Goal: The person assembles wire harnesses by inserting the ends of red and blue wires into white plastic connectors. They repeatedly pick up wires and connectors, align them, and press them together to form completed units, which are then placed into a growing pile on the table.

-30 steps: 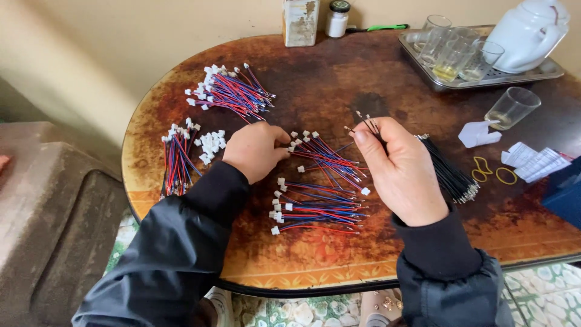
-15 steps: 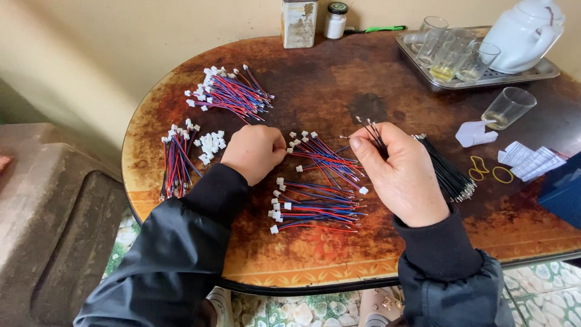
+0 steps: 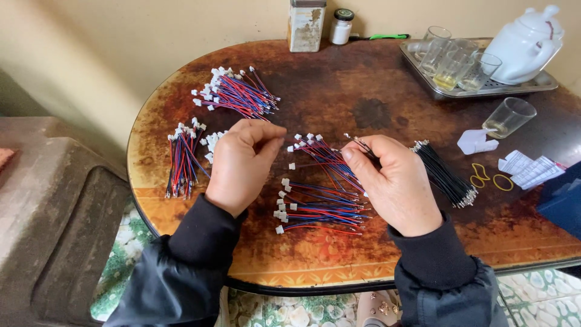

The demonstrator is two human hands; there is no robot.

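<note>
Worn brown oval table (image 3: 339,91) fills the view, set against a pale wall. Left hand (image 3: 242,165) hovers over it, fingers curled together, thumb and forefinger pinching a thin wire end; right hand (image 3: 396,181) has its fingers clamped on a small bunch of black wires (image 3: 362,144) with bare tips poking out. Between the hands lies a loose spread of red and blue leads with white plugs (image 3: 321,200). Black wire bundle (image 3: 445,178) sits just beside the right hand. Two more piles of leads (image 3: 236,94) (image 3: 181,160) lie to the left. Far right: metal tray (image 3: 484,91), glasses, white teapot (image 3: 523,42), yellow rubber bands (image 3: 491,180).
</note>
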